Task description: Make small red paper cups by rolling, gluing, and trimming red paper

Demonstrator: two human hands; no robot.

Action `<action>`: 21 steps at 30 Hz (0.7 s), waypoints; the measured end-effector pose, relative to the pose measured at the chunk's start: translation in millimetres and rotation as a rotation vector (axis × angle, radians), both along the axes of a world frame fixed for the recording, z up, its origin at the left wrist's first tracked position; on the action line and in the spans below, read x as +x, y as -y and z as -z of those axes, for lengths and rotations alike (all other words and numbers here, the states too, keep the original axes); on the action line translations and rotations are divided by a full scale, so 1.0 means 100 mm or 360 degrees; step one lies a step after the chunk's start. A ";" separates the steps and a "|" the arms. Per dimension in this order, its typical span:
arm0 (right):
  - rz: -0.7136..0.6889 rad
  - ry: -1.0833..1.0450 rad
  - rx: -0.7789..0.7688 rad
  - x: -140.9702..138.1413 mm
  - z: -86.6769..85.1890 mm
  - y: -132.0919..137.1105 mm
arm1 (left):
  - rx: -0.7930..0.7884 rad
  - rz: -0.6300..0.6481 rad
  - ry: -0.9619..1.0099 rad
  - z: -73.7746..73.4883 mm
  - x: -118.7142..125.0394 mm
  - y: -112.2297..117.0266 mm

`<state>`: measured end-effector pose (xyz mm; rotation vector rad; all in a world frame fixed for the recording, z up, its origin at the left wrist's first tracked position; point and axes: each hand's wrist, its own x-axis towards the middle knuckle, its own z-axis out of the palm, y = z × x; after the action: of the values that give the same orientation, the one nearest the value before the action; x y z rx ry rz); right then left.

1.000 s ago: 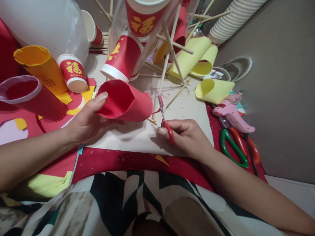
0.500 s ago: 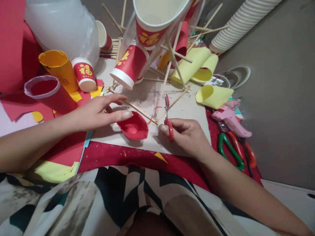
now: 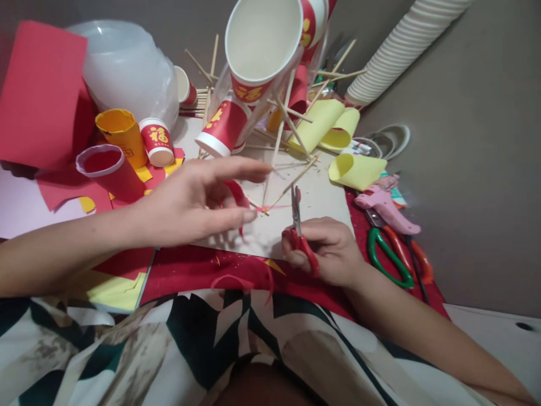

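My left hand [image 3: 198,197] is stretched out over the white sheet [image 3: 325,208], its thumb and index finger spread apart and slightly blurred. Behind and between those fingers shows part of a small red paper cup piece [image 3: 237,193]; the rest is covered, and I cannot tell whether the other fingers touch it. My right hand [image 3: 329,248] grips small red-handled scissors [image 3: 296,211], blades pointing away from me and nearly closed. A thin red strip [image 3: 276,207] stretches from near the stick joint toward the blades. Another curled red strip [image 3: 230,278] lies by the near edge.
Wooden sticks [image 3: 291,183] form a frame carrying red-and-white paper cups [image 3: 226,127]. Yellow paper rolls [image 3: 357,170], a pink glue gun [image 3: 391,208] and green-handled scissors [image 3: 386,259] lie right. Left stand an orange cup [image 3: 122,138] and red paper [image 3: 42,96]; a cup stack [image 3: 401,51] leans behind.
My left hand has moved right and opened wider across the red cup piece. My right hand and scissors have come slightly nearer me. A curled red strip now shows at the near edge.
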<state>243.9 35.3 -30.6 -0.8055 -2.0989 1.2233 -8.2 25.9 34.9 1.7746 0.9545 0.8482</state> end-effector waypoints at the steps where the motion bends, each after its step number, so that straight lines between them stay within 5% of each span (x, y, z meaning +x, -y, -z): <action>1: -0.0027 -0.0030 0.0066 0.00 0.00 0.00 | -0.0088 0.0140 -0.0016 -0.01 0.07 -0.01; 5: -0.0058 -0.0160 0.0223 0.00 0.00 0.01 | -0.0445 0.0445 0.0050 0.01 0.30 -0.09; 12: -0.0114 -0.0169 0.0180 0.01 -0.01 0.02 | -0.0933 0.0276 0.0264 0.00 0.30 -0.11; 15: -0.0214 -0.0133 0.0086 0.02 -0.01 0.02 | -0.0946 0.0290 0.0203 -0.02 0.19 -0.03; 21: -0.0822 0.0160 -0.0224 0.06 -0.09 0.04 | -0.0630 0.0005 -0.0085 -0.16 -0.22 0.19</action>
<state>249.9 31.3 -21.3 -0.3924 -2.4128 1.6374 -30.2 7.2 50.4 1.4611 1.0714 0.5642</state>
